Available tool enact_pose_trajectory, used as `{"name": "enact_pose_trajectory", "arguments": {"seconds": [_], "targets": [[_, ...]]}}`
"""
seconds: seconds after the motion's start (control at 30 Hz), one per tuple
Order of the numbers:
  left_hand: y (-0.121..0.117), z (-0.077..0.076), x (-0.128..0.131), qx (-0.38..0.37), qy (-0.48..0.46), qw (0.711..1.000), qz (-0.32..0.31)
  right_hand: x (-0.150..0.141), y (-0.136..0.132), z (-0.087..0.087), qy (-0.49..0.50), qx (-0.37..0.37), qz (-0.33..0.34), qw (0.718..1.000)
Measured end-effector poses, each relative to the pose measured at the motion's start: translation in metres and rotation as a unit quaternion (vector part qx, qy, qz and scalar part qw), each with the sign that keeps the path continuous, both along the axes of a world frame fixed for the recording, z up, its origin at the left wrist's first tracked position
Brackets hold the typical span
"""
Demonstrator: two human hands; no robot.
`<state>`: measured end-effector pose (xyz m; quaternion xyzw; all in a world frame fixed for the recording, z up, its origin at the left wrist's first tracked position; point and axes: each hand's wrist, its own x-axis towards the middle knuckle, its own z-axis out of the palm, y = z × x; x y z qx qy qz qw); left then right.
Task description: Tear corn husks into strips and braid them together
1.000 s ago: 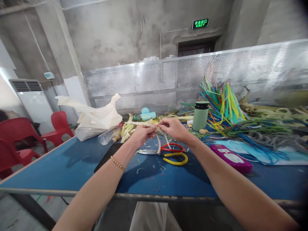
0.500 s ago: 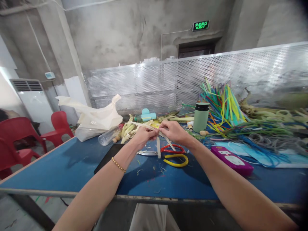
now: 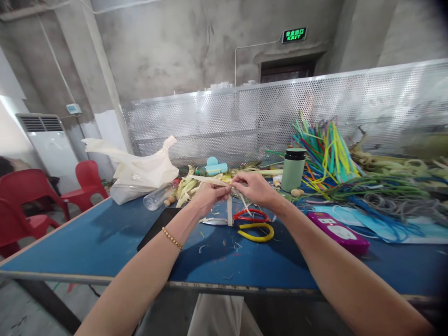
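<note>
Pale corn husk strips [image 3: 230, 210] are pinched between my two hands, which meet above the middle of the table. My left hand [image 3: 207, 197] is closed on the strips, and one long end juts out past it to the upper left. Fingertips of my right hand [image 3: 252, 187] press together against the strips right beside the left fingers. Two loose ends hang down below the hands. Exactly how the strips cross is hidden by my fingers. Beneath them lie scissors with red and yellow handles [image 3: 256, 232], blades pointing left.
Husks [image 3: 186, 190], a clear bottle [image 3: 156, 200] and a cream bag [image 3: 145, 173] lie left of my hands. On the right are a green canister [image 3: 293, 171], a purple case [image 3: 338, 232], face masks [image 3: 381, 223] and bundled coloured strips [image 3: 331, 154]. A dark flat tablet-like object [image 3: 157, 228] lies by my left forearm.
Both hands stay together in nearly the same spot. My right fingers shift slightly around the strips, and the hanging ends swing and change angle. The scissors have not moved.
</note>
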<state>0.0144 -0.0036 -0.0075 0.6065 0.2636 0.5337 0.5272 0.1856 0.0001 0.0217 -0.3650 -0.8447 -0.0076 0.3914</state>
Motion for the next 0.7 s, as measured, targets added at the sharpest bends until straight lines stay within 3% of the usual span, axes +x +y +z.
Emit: {"name": "enact_pose_trajectory", "arguments": {"seconds": [0.4,0.53,0.7], "targets": [[-0.001,0.002,-0.003,0.008,0.044,0.999,0.029,0.003,0.001,0.001,0.001,0.041,0.014,0.999],[-0.003,0.001,-0.002,0.053,0.124,0.989,0.065,-0.001,-0.001,0.001,0.024,0.041,0.013,0.999],[-0.011,0.003,0.003,0.1,0.234,0.959,0.124,-0.006,-0.004,-0.002,0.074,-0.022,0.058,0.995]]}}
